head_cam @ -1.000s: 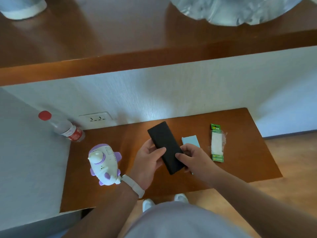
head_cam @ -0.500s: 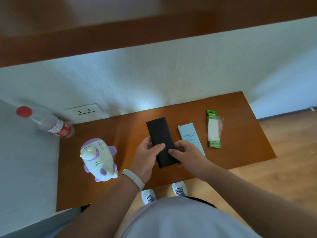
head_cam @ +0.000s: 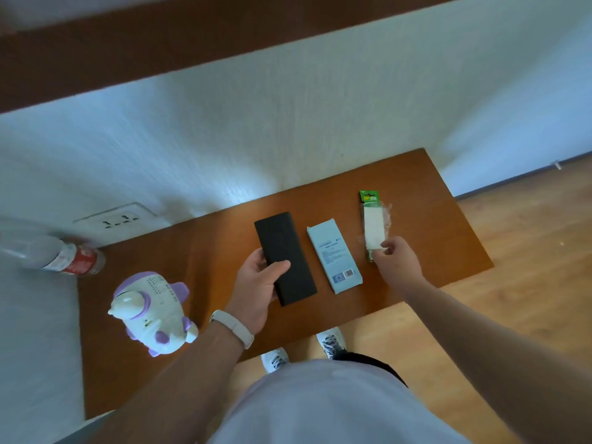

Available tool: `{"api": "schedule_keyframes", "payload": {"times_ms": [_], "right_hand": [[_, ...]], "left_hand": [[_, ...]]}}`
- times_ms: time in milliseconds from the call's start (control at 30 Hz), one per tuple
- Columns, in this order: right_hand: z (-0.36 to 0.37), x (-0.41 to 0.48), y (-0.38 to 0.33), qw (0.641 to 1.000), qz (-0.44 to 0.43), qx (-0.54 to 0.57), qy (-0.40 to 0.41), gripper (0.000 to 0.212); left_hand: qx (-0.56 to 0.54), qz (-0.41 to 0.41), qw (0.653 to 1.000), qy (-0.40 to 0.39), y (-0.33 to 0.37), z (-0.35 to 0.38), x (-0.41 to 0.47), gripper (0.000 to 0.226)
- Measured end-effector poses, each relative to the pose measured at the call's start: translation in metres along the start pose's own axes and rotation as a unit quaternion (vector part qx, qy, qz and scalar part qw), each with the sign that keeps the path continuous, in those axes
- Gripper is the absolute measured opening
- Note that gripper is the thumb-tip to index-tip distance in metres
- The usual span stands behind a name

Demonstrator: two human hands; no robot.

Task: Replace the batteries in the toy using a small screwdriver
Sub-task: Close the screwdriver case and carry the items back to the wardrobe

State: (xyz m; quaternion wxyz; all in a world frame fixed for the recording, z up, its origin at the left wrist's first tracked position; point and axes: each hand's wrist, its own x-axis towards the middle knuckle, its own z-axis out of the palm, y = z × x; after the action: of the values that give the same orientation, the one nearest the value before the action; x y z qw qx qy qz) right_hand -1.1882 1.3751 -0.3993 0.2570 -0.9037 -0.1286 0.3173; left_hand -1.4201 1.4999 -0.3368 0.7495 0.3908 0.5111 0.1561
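Note:
A white and purple toy (head_cam: 153,312) stands on the left of the brown table (head_cam: 208,245). My left hand (head_cam: 256,290) grips a flat black case (head_cam: 285,256) near the table's middle, thumb across its face. To its right lies a pale blue box (head_cam: 334,255). Further right lies a battery pack (head_cam: 374,224) with a green header card in clear wrap. My right hand (head_cam: 395,261) pinches the pack's near end. No screwdriver is in sight.
A plastic bottle with a red label (head_cam: 61,253) lies at the table's back left by a wall socket (head_cam: 117,217). A white wall backs the table, with a brown shelf edge (head_cam: 224,43) above. My shoes (head_cam: 331,341) and wooden floor show below.
My right hand let go of the black case and moved right to the battery pack. The left hand keeps the case. The camera tilted further down.

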Motion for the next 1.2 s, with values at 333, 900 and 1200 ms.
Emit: {"api": "schedule_keyframes", "payload": {"times_ms": [333,900,1200], "right_hand": [[0.016,0.032,0.014,0.996,0.012,-0.089,-0.004,0.064],[0.017,-0.051,-0.04,0.988,-0.136,-0.001,-0.07,0.038],[0.028,-0.109,-0.085,0.962,-0.244,-0.017,-0.123,0.039]], "left_hand": [[0.021,-0.002,0.999,0.024,0.0,0.002,0.001,0.032],[0.019,0.007,0.999,0.032,-0.002,0.005,0.001,0.027],[-0.007,0.047,0.998,0.038,0.004,0.009,-0.002,0.021]]}}
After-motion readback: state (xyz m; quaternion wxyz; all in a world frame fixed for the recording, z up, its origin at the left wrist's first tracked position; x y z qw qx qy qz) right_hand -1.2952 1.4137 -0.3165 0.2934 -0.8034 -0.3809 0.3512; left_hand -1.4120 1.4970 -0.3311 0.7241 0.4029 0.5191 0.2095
